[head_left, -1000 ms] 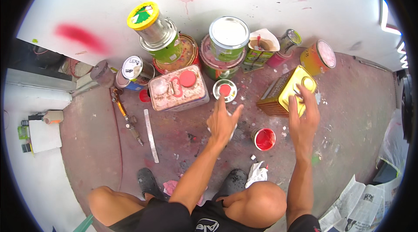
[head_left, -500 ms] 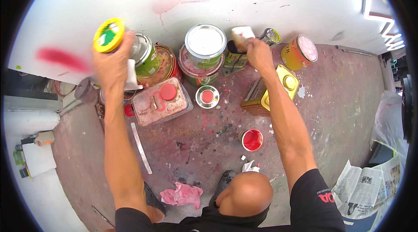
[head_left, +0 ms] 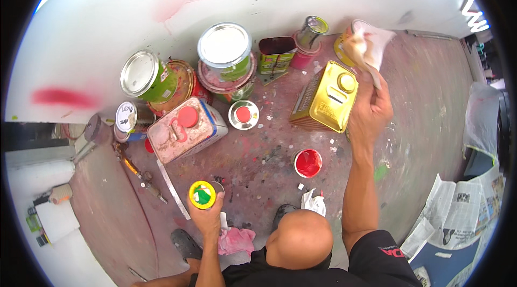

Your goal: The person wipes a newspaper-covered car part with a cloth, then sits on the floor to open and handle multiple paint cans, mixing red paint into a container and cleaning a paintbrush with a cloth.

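Observation:
My left hand [head_left: 209,218] is low, near my knee, closed around a small can with a yellow rim and green top [head_left: 203,195]. Right beside that can, at my fingers, shows a greyish round edge that I cannot make out. My right hand [head_left: 371,113] reaches far right, pinching a stained white rag [head_left: 377,44], which is blurred and partly covers a yellow paint can [head_left: 343,50]. Just left of this hand stands a gold rectangular tin [head_left: 328,105]. An uncovered can of red paint [head_left: 308,163] sits on the floor between my arms.
Along the white wall stand stacked paint cans [head_left: 224,44], a green lidded can [head_left: 141,74] and a dark-topped rectangular tin [head_left: 277,52]. Nearer are a stained red-capped tin [head_left: 186,130], a small red-capped can [head_left: 243,115], a metal strip [head_left: 172,189], a spray gun [head_left: 137,171] and a pink cloth [head_left: 237,241].
My left hand has brought the yellow-rimmed can from the back left down toward my knee. My right hand has moved right with the white rag, from the dark-topped tin to the yellow can.

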A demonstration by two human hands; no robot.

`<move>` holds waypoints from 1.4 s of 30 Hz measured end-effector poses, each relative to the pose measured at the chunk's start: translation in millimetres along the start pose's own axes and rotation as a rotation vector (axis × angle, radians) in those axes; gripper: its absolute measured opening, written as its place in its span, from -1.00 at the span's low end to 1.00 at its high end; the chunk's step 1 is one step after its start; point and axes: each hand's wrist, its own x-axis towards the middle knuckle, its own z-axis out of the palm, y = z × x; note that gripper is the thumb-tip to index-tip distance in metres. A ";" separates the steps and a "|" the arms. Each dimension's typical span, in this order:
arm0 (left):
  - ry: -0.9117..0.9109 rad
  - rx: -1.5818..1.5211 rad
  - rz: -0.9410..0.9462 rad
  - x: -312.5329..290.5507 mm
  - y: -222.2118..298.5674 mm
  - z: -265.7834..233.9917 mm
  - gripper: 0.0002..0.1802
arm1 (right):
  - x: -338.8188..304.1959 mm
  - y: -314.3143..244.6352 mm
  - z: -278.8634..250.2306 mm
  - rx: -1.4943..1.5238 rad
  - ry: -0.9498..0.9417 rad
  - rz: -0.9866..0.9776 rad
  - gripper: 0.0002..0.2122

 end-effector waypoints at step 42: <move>0.093 0.248 0.837 105.0 204.2 244.6 -0.77 | -294.2 114.5 -225.1 -0.095 0.121 0.853 -0.77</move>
